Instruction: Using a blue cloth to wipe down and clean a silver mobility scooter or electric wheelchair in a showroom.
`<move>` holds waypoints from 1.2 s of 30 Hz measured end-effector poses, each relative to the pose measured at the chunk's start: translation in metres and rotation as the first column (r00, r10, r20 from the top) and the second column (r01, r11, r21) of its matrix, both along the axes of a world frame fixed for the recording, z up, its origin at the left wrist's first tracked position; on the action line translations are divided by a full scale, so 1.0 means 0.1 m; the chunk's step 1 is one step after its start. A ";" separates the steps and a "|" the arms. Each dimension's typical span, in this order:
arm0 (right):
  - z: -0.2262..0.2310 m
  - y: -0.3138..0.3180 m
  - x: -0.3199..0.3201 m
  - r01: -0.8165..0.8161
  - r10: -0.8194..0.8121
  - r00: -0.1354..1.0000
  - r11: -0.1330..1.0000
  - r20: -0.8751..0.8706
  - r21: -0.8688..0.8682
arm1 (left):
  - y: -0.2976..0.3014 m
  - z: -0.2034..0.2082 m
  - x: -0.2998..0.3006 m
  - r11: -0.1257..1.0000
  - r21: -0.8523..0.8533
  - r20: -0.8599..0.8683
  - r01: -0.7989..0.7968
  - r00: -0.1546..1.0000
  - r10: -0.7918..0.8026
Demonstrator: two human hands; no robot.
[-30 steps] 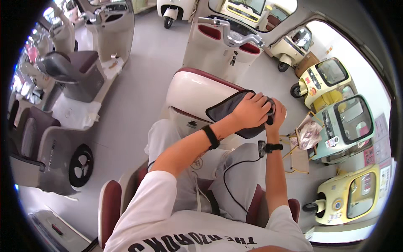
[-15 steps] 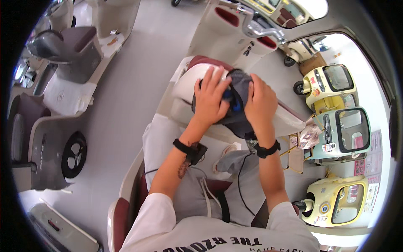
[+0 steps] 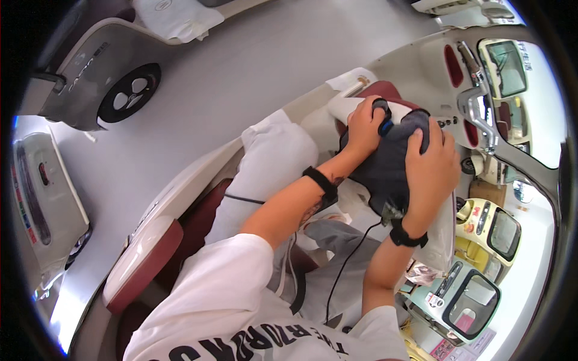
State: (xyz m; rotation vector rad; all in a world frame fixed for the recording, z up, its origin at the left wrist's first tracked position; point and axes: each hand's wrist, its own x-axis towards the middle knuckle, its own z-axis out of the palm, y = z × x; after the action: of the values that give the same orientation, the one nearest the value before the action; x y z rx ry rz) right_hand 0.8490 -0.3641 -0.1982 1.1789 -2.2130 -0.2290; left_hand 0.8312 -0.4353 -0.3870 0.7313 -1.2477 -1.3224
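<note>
A dark grey cloth item (image 3: 385, 168) lies bunched over the cream-white and maroon seat in front of me, its exact kind unclear. My left hand (image 3: 363, 131) is closed around a dark, rounded edge of it, where a small blue patch (image 3: 386, 127) shows. On the other side, my right hand (image 3: 432, 162) grips a raised fold of the same cloth, with the thumb towards me and the fingers over the far side. Black straps (image 3: 322, 183) circle both wrists, and a thin black cable (image 3: 355, 249) runs from near the right one.
Around me is a small vehicle cabin with a maroon seat (image 3: 144, 268) and a silver handlebar (image 3: 478, 111). A grey vehicle with a black wheel (image 3: 129, 92) stands at the upper left. Yellow and mint-green small vehicles (image 3: 472, 304) stand to the right.
My view has turned, so the handlebar now lies to the right. My left hand, earlier spread over the cloth, now curls around its dark edge. The right hand keeps hold of the cloth.
</note>
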 end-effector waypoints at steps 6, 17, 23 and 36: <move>-0.10 -0.08 -0.17 -0.026 0.030 0.997 0.998 -0.071 0.050 | 0.06 -0.20 -0.13 0.924 0.382 -0.080 0.032 0.997 -0.002; -0.12 -0.02 -0.27 -0.091 0.087 0.988 0.995 -0.131 -0.028 | 0.03 -0.04 -0.18 0.981 0.113 -0.219 0.156 0.967 -0.128; -0.13 -0.01 -0.26 -0.092 0.084 0.988 0.994 -0.132 -0.055 | 0.04 0.12 -0.09 0.985 0.090 -0.240 0.147 0.963 -0.122; 0.50 0.67 0.63 -0.288 0.820 0.529 0.417 0.219 -0.862 | 0.29 2.13 2.31 0.600 -0.799 -0.025 -0.048 0.999 0.046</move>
State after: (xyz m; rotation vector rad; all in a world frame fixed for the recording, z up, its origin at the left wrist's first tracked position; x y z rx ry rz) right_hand 0.9118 -0.2969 -0.1480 1.5539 -1.7709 1.4954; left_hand 1.0625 -0.4066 -0.1739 0.0946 -1.6217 -0.5696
